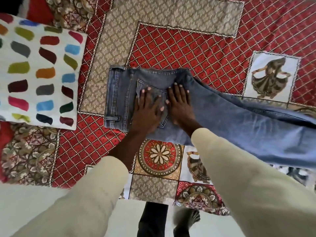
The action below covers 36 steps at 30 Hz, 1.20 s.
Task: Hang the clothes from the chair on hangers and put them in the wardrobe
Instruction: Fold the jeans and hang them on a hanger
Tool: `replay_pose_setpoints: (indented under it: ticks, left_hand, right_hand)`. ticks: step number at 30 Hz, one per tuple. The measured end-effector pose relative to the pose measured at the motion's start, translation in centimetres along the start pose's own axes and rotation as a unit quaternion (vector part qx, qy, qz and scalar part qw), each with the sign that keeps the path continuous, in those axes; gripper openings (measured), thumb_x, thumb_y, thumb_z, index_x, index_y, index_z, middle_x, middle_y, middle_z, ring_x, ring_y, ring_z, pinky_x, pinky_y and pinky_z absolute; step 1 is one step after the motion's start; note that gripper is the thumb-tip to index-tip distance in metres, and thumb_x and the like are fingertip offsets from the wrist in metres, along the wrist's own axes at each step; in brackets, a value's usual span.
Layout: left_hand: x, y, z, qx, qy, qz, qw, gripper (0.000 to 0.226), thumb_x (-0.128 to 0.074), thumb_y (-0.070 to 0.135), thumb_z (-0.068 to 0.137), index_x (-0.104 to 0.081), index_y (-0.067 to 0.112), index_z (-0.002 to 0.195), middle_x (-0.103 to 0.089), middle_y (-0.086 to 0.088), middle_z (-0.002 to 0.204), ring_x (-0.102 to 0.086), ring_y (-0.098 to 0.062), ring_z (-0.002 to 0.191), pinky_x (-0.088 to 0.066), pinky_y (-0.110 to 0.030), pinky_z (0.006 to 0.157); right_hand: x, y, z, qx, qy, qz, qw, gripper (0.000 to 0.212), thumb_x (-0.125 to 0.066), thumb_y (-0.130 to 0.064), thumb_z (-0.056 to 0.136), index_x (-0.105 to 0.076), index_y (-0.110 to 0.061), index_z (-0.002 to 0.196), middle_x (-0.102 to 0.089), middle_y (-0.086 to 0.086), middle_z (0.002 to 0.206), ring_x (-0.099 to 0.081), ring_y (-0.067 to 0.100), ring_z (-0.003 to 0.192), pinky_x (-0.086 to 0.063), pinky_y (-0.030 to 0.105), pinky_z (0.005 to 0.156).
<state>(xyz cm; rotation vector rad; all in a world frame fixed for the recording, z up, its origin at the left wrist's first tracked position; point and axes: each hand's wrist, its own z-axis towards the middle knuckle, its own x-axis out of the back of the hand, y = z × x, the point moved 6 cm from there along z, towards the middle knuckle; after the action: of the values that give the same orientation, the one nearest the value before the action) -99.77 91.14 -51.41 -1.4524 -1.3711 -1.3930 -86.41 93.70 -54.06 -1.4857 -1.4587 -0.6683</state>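
Observation:
A pair of light blue jeans lies flat on the patterned bedspread, waistband to the left and legs running off to the right. My left hand presses flat on the back pocket, fingers spread. My right hand lies flat beside it on the seat of the jeans, fingers apart. Neither hand grips the cloth. No hanger, chair or wardrobe shows in the head view.
A white cushion with coloured dabs rests on the bed at the left. The bed's near edge runs along the bottom, with pale floor below it and my foot beside it.

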Motion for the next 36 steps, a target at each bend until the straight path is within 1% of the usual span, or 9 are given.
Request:
replay_pose_setpoints:
  ticks: [5,9,14,18,23,25,28,32,36]
  left_hand:
    - [-0.6,0.8,0.5,0.082,-0.041,0.076,0.993,0.056,-0.032,0.047,0.101,-0.028,0.027,0.153,-0.009,-0.020,0.162,-0.003,-0.042,0.149,0.009,-0.061,0.116]
    - [-0.4,6.4,0.6,0.130,-0.066,0.105,0.984,0.061,-0.036,0.030,0.099,-0.025,0.004,0.152,-0.011,-0.027,0.159,-0.003,-0.046,0.148,0.007,-0.060,0.116]
    - [-1.1,21.4,1.2,-0.040,-0.081,0.051,0.995,0.054,-0.054,0.020,0.089,-0.045,0.005,0.140,-0.046,-0.021,0.143,-0.034,-0.041,0.137,-0.020,-0.051,0.117]
    - [-2.6,34.2,2.1,-0.131,-0.069,-0.028,0.989,0.048,-0.060,0.010,0.076,-0.058,0.003,0.123,-0.059,-0.020,0.124,-0.050,-0.040,0.121,-0.027,-0.045,0.106]
    - [-4.8,45.8,3.9,-0.147,-0.102,-0.002,0.984,0.073,-0.074,0.021,0.074,-0.046,0.009,0.141,-0.050,-0.013,0.141,-0.041,-0.035,0.130,-0.022,-0.044,0.110]
    - [-5.2,48.6,4.9,-0.138,-0.105,0.028,0.984,0.067,-0.069,0.025,0.080,-0.046,0.012,0.141,-0.051,-0.011,0.139,-0.041,-0.033,0.129,-0.022,-0.046,0.111]
    - [-4.9,51.1,5.7,-0.104,-0.093,0.064,0.988,0.037,-0.065,0.029,0.084,-0.063,0.013,0.118,-0.056,-0.012,0.125,-0.041,-0.033,0.123,-0.023,-0.047,0.104]
    - [-4.3,50.9,4.1,-0.091,-0.037,0.009,0.995,0.017,-0.063,0.009,0.074,-0.066,0.001,0.088,-0.062,-0.020,0.102,-0.052,-0.038,0.105,-0.031,-0.046,0.092]
    - [-4.1,49.9,2.4,-0.070,-0.032,-0.053,0.996,0.023,-0.063,0.000,0.069,-0.062,0.000,0.092,-0.064,-0.024,0.092,-0.059,-0.038,0.089,-0.041,-0.045,0.087]
  right_hand:
    - [-0.6,6.8,-5.8,0.016,0.004,0.000,1.000,0.066,-0.011,-0.051,0.103,-0.002,-0.016,0.158,0.003,0.004,0.165,0.009,0.022,0.151,0.008,0.039,0.122]
    - [-0.7,13.8,-11.5,-0.039,0.022,-0.011,0.999,0.065,-0.020,-0.047,0.103,-0.020,-0.010,0.155,-0.017,0.008,0.163,-0.012,0.026,0.151,0.004,0.036,0.122]
    - [-0.4,20.4,-18.1,-0.030,0.028,0.031,0.999,0.059,-0.032,-0.033,0.099,-0.036,0.002,0.147,-0.033,0.021,0.154,-0.031,0.036,0.144,-0.032,0.052,0.114]
    - [0.7,29.8,-23.7,-0.065,0.028,0.076,0.995,0.064,-0.046,-0.031,0.090,-0.042,0.006,0.142,-0.041,0.024,0.148,-0.040,0.040,0.137,-0.039,0.057,0.108]
    - [3.5,44.1,-30.0,-0.177,0.065,0.073,0.979,0.072,-0.031,-0.028,0.087,-0.023,0.001,0.152,-0.028,0.022,0.155,-0.028,0.040,0.141,-0.021,0.052,0.114]
    - [4.3,48.8,-31.0,-0.197,0.100,0.035,0.975,0.069,-0.043,-0.010,0.091,-0.017,-0.001,0.154,-0.017,0.020,0.160,-0.015,0.038,0.148,-0.012,0.053,0.118]
    - [5.1,53.3,-31.6,-0.192,0.103,-0.016,0.976,0.068,-0.043,-0.022,0.100,-0.008,-0.005,0.155,-0.010,0.016,0.163,-0.006,0.035,0.150,-0.005,0.052,0.119]
    - [6.4,53.9,-32.4,-0.140,0.146,-0.028,0.979,0.048,-0.064,-0.022,0.077,-0.054,-0.002,0.119,-0.045,0.019,0.132,-0.040,0.038,0.123,-0.035,0.055,0.105]
    - [4.6,52.3,-33.8,-0.035,0.066,0.119,0.990,0.036,-0.069,-0.031,0.079,-0.059,-0.008,0.105,-0.062,0.015,0.102,-0.063,0.036,0.084,-0.054,0.043,0.071]
